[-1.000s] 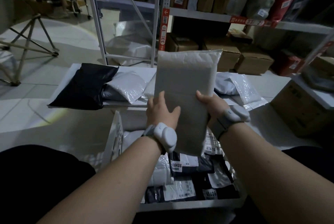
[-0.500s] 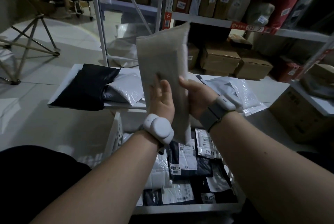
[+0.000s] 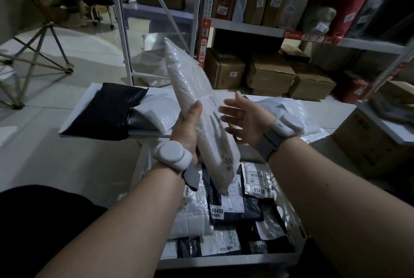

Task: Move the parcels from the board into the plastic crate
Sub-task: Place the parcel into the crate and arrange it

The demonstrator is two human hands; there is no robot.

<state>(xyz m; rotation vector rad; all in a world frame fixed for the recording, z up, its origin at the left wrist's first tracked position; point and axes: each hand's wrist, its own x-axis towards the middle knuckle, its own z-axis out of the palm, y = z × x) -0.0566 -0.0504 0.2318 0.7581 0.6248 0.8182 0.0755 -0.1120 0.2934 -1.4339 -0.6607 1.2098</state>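
Your left hand (image 3: 187, 131) grips the white parcel (image 3: 201, 107) above the plastic crate (image 3: 226, 261); your right hand (image 3: 244, 118), fingers spread, hovers just beside it. Many parcels fill the crate below your fingers; several wait beyond them on the board (image 3: 94, 89).

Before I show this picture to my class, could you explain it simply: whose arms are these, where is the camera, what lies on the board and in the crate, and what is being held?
There is no machine here: these are a person's bare arms, seen from a camera worn on their head, looking forward and down. The left hand grips a white parcel, tilted above the plastic crate. The right hand is open beside it, fingers spread, holding nothing. On the board behind lie a black parcel and pale ones. The crate already holds labelled parcels.
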